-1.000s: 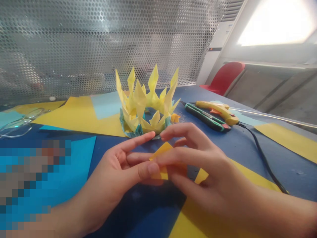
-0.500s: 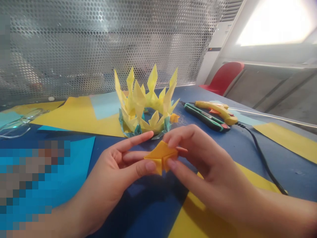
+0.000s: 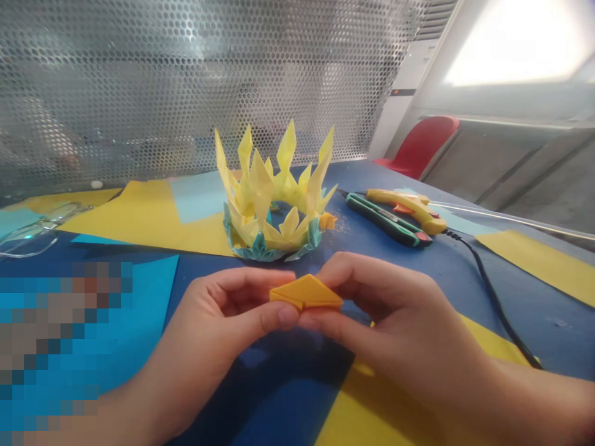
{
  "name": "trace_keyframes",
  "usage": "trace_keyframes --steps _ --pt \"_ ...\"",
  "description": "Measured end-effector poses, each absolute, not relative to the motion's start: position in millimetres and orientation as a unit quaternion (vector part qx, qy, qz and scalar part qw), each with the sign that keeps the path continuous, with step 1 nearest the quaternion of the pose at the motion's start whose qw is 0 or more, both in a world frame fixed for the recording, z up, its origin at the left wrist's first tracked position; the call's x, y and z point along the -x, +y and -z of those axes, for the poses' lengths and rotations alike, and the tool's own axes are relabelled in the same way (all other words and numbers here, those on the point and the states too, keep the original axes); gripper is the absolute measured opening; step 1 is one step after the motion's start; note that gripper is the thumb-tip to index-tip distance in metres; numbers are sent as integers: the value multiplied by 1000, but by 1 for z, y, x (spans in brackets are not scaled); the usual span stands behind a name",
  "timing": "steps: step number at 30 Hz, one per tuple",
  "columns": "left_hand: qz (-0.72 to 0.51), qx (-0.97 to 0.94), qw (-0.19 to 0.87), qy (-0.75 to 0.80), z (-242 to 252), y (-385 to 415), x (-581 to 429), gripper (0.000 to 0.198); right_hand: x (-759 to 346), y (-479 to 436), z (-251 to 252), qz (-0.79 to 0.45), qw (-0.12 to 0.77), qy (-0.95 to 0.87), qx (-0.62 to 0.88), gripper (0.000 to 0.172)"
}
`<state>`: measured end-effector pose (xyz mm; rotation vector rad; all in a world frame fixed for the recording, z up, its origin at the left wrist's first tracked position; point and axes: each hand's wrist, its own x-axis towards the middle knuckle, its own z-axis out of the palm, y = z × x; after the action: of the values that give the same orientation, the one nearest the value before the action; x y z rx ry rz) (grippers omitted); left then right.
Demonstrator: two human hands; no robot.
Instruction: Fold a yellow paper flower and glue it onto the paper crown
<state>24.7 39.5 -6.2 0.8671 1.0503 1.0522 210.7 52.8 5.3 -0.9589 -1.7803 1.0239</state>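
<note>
A small folded piece of orange-yellow paper (image 3: pixel 307 291) is held up between both hands, just above the blue table. My left hand (image 3: pixel 232 316) pinches its left end, thumb in front and fingers behind. At its right end, my right hand (image 3: pixel 381 310) grips it the same way, with the thumb along the lower edge. Right behind the hands stands a paper crown (image 3: pixel 260 186) with tall pale yellow points and teal folded pieces round its base. A small orange folded piece (image 3: pixel 328 221) lies against the crown's right side.
Right of the crown lie a green-handled cutting tool (image 3: pixel 388 220) and a yellow glue gun (image 3: pixel 409 207) with a black cord. Yellow sheets (image 3: pixel 153 217), a blue sheet (image 3: pixel 139 322) and glasses (image 3: pixel 37 235) lie on the table (image 3: pixel 534 297). Behind are a perforated metal panel and a red chair (image 3: pixel 423 148).
The folded paper has been turned and flattened, its lower tip no longer showing. My left index finger has come down onto it, and my right fingers have shifted to its right end.
</note>
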Motion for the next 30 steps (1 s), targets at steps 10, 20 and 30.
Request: trace_keyframes --steps 10,20,30 --pt "-455 -387 647 474 3 40 -28 18 -210 54 -6 -467 394 -673 417 17" --pt "-473 -412 629 459 7 41 -28 11 -211 56 -5 -467 404 -665 419 8" --pt "-476 -398 641 451 5 39 -26 15 -212 53 -7 -441 403 -697 398 12"
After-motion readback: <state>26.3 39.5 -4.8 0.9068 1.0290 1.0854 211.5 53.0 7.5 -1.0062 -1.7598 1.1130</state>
